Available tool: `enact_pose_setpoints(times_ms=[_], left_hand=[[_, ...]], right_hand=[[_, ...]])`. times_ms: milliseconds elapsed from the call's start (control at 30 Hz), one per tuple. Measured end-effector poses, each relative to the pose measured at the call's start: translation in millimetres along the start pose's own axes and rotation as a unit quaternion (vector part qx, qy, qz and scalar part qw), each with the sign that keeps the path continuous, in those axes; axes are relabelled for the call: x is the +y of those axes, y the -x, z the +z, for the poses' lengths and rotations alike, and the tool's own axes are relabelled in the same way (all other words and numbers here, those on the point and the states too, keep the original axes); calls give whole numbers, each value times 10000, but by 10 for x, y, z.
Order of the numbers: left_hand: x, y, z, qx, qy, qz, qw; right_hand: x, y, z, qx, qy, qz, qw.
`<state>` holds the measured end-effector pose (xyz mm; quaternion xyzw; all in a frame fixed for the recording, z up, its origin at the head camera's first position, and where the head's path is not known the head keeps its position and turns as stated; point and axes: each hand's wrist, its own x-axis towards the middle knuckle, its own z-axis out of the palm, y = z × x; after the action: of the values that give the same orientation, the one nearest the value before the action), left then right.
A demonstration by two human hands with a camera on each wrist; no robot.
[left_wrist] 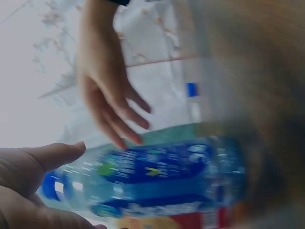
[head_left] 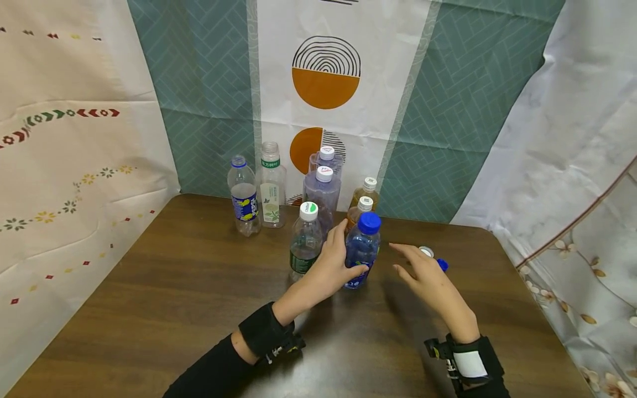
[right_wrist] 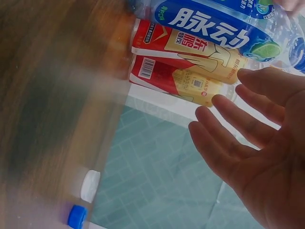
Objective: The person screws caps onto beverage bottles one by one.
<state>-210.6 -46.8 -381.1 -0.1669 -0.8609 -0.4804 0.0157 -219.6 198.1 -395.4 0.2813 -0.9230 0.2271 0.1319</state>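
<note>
A blue-labelled drink bottle (head_left: 362,251) with a blue cap stands upright on the table. My left hand (head_left: 325,268) is at its left side, fingers spread, the thumb overlapping the label in the head view. In the left wrist view the left thumb (left_wrist: 57,156) lies beside the bottle's neck and cap. To the right of the bottle and apart from it is my right hand (head_left: 432,282), fingers loosely extended, nothing in them. The right wrist view has the right hand (right_wrist: 267,138) palm visible below the bottle's capped end.
Left of the bottle stands a green-labelled bottle (head_left: 306,243) with a white cap. Behind are two purple bottles (head_left: 323,193), two red-and-yellow-labelled bottles (right_wrist: 183,47), and two uncapped bottles, one yellow-and-blue-labelled (head_left: 244,199), one white-labelled (head_left: 271,193). A white cap (head_left: 426,251) and blue cap (head_left: 442,265) lie rightward.
</note>
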Motion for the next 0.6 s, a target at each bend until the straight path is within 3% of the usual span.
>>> enact_pose_setpoints(times_ms=[267,467,600], left_hand=[[354,244,-249,251,-97,928,9953],[562,421,-631,729,62,1271,9892],[593,506,-932,1227,139,1380,9827]], right_hand=[[18,4,17,41,12,-130,9999],[23,8,12,-112,60,-19,9999],[28,10,13,-178,71,-2,9998]])
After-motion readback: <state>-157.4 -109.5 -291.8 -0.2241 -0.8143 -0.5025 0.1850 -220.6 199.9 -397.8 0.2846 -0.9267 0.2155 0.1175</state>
